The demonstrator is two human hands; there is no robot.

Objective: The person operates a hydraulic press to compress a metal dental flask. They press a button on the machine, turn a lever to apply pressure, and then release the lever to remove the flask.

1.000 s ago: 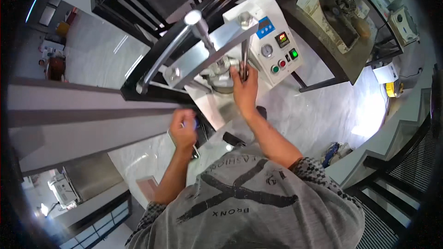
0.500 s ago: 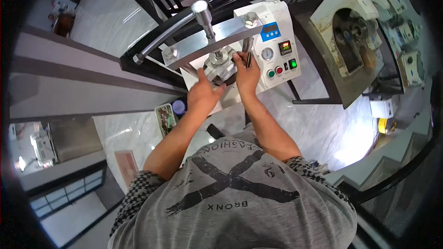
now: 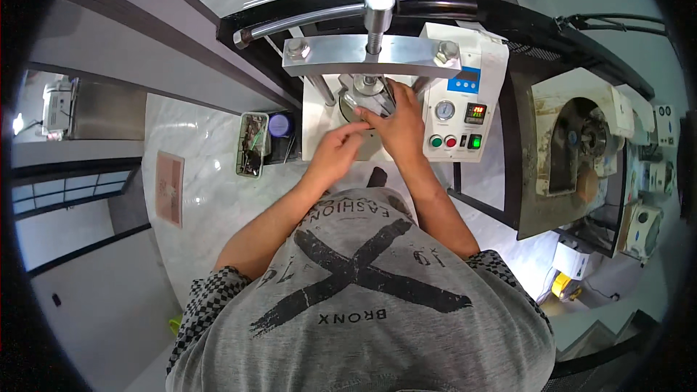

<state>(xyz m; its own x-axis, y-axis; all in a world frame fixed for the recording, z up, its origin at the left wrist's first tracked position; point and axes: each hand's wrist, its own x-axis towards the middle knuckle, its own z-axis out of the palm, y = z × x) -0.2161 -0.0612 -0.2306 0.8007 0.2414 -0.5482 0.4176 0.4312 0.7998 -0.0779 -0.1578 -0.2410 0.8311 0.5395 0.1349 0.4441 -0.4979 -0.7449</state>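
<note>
Both of my hands are under the metal crossbar [image 3: 370, 56] of a white bench press [image 3: 319, 120]. My right hand [image 3: 398, 125] is curled over a shiny metal piece [image 3: 379, 99] that sits on the round plate [image 3: 350, 105] below the screw [image 3: 378, 13]. Just left of it, my left hand [image 3: 336, 152] reaches in with its fingertips drawn together at the plate's front edge, touching the right hand. Whether those fingertips hold anything is hidden.
The press's control panel [image 3: 457, 112] carries a round gauge, a small display and green and red buttons. A small tray of bits [image 3: 252, 144] and a blue-lidded jar [image 3: 279, 125] stand to the left. A second machine [image 3: 581, 141] stands to the right. A curved black rail [image 3: 435, 3] runs behind.
The view has swung to centre on the press. My left hand rose from beside my body to the plate and now meets my right hand there.
</note>
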